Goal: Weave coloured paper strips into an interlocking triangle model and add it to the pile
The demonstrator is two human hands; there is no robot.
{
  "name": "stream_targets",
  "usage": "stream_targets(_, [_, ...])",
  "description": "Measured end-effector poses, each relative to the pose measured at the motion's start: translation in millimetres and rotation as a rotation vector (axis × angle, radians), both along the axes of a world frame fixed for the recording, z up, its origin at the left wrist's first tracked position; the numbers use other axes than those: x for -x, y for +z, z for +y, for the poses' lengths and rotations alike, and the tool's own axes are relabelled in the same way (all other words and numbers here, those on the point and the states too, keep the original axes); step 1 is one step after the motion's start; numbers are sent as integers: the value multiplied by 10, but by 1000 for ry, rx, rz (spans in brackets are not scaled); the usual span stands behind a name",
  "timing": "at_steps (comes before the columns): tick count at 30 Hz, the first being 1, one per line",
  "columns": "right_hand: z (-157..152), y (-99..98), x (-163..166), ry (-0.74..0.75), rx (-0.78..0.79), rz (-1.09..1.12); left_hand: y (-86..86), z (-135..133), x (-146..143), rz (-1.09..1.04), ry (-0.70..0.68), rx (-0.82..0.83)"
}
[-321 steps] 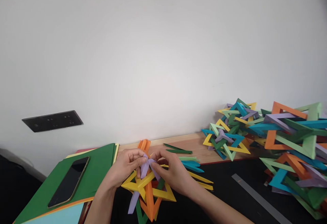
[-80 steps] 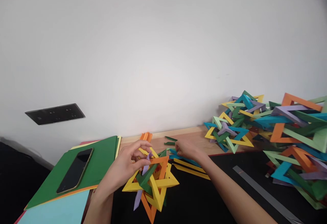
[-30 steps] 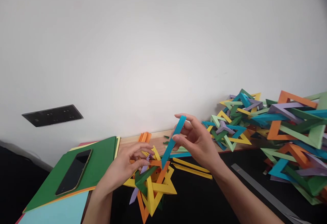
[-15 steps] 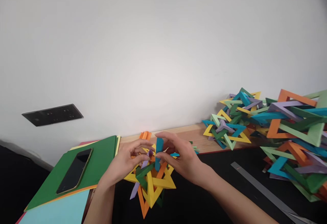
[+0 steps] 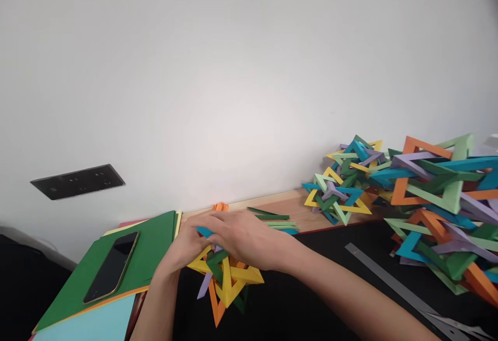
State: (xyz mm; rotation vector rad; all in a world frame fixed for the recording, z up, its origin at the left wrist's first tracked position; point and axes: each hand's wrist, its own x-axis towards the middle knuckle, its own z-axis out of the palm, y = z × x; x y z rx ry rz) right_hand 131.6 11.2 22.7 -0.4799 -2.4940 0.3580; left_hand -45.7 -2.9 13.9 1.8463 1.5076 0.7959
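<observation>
A many-pointed folded-paper star (image 5: 229,278) in yellow, orange, green and purple hangs over the black surface. My left hand (image 5: 181,250) is curled at its upper left, its fingertips mostly hidden behind the other hand. My right hand (image 5: 249,237) reaches across the top of the star, with its thumb and fingers closed on a folded blue paper strip (image 5: 204,231). Only a small piece of that strip shows between the hands. A purple strip end (image 5: 204,286) sticks out at the star's lower left.
Green sheets (image 5: 155,242) with a phone (image 5: 112,267) on top lie at left. Green strips (image 5: 272,215) and orange strips (image 5: 220,207) rest by the wall. Finished paper stars (image 5: 436,175) pile up at right, near a steel ruler (image 5: 389,279) and scissors (image 5: 459,326).
My right hand has moved left over the star, bringing the blue strip from upright on the right to beside my left hand. Green strips by the wall have come into view.
</observation>
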Motion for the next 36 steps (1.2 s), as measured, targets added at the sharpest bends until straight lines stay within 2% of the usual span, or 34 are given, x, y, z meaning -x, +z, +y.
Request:
stream_targets(5, [38, 34, 96, 14, -65, -80, -42, 31, 49, 41, 40, -18])
stream_targets(11, [65, 92, 174, -46, -115, -216, -104, 88, 89, -71, -64, -30])
stream_targets(16, [128, 86, 240, -90, -166, -249, -150, 118, 114, -127, -59, -32])
stream_targets(25, [66, 35, 207, -80, -148, -201, -77, 141, 103, -139, -129, -41])
stream_targets(29, [66, 39, 192, -102, -168, -293, -56, 132, 81, -145, -115, -26])
stream_targets(32, [62, 22, 167, -122, -177, -283, -51, 124, 73, -156, -86, -3])
stream_targets(36, [44, -44, 82, -224, -62, -204, -66, 119, 71, -221, -97, 87])
